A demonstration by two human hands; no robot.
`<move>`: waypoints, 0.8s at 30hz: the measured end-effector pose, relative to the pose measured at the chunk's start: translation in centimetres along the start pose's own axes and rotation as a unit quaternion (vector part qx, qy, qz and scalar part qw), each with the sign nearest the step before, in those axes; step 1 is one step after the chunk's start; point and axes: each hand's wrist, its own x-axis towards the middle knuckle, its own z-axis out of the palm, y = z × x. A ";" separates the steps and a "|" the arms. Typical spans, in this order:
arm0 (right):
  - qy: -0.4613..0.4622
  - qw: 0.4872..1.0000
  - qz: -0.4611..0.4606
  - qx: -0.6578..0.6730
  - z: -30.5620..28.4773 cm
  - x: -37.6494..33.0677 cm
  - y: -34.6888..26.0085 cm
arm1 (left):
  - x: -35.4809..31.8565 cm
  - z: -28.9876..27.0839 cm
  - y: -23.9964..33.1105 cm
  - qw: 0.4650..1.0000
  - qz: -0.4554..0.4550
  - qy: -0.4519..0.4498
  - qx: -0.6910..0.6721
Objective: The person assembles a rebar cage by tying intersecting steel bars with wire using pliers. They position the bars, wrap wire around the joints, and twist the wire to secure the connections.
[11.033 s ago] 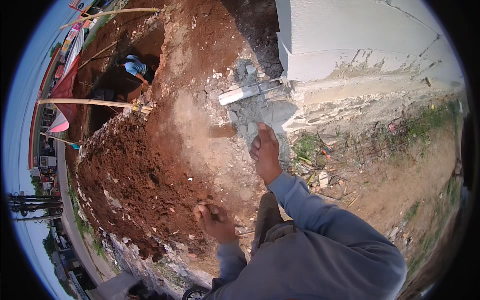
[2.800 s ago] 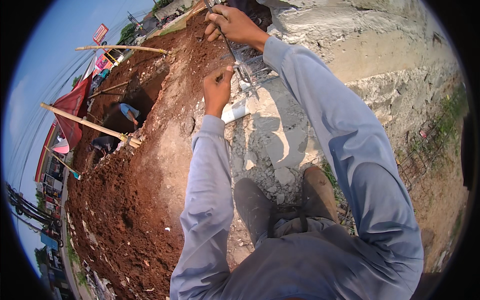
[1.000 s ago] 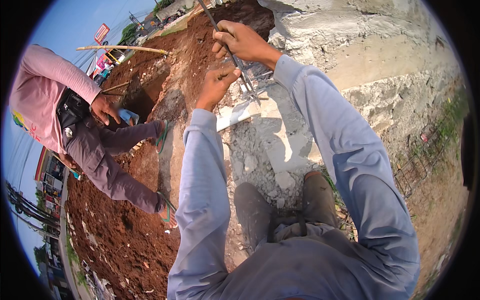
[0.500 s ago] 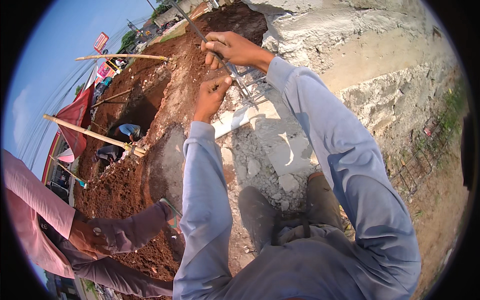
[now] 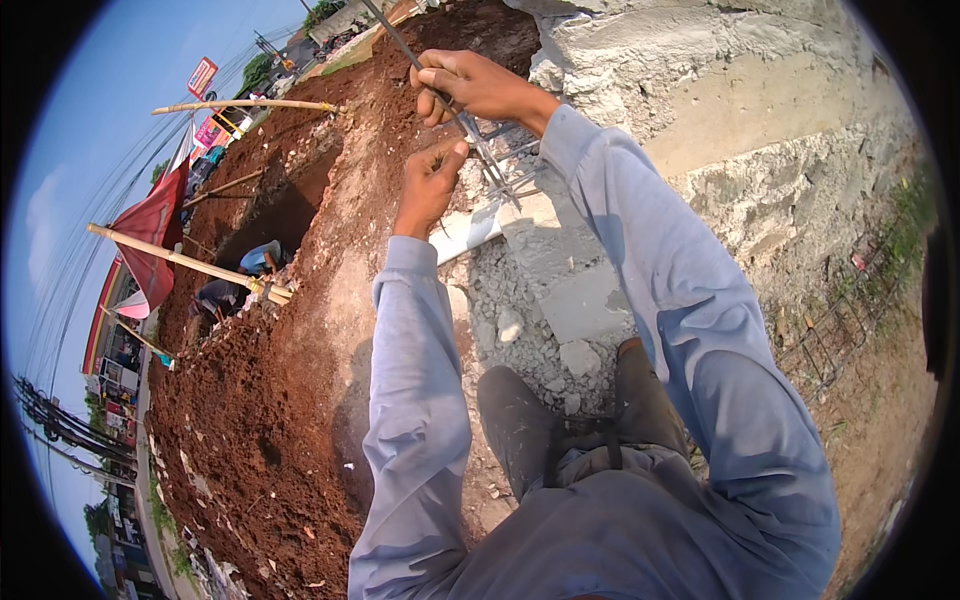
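Note:
My right hand (image 5: pixel 478 86) is shut on a thin steel rod (image 5: pixel 392 33) that slants from the top edge down into a small rebar cage (image 5: pixel 512 165) set in broken concrete. Just below it, my left hand (image 5: pixel 428 188) has its fingers curled and its thumb tip against the same rod; whether it grips the rod or something small is unclear. A white pipe (image 5: pixel 468 230) lies under the left wrist. Both arms wear grey-blue sleeves.
My boots (image 5: pixel 522 432) stand on concrete rubble (image 5: pixel 545 330). Left of them lie red soil mounds (image 5: pixel 250 420) and a deep trench where people (image 5: pixel 245 270) crouch. Bamboo poles (image 5: pixel 175 262) and a red cloth (image 5: pixel 150 235) border it. A rough concrete wall (image 5: pixel 740 110) rises on the right.
The person in a pink top who passed on the left has gone out of view. My hands stay on the rod, the left one slightly lower.

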 end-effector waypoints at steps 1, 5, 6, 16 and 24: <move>0.000 1.000 0.000 -0.005 0.1 -0.2 -0.2 | 0.0 -0.2 0.3 1.000 -0.004 0.000 0.000; -0.024 1.000 0.014 0.005 -0.4 -0.2 -0.5 | 0.1 -0.2 0.8 0.999 -0.024 0.012 0.041; -0.031 0.999 0.009 0.011 -0.5 -0.1 -0.4 | 0.3 -0.2 0.8 0.998 -0.029 0.019 0.047; -0.057 0.998 -0.003 0.035 -0.7 0.3 0.9 | 0.2 0.7 2.2 0.994 -0.019 0.064 0.081; 0.085 0.993 -0.036 -0.071 -0.1 -1.1 -0.1 | 0.8 0.7 2.2 0.991 0.024 0.049 0.120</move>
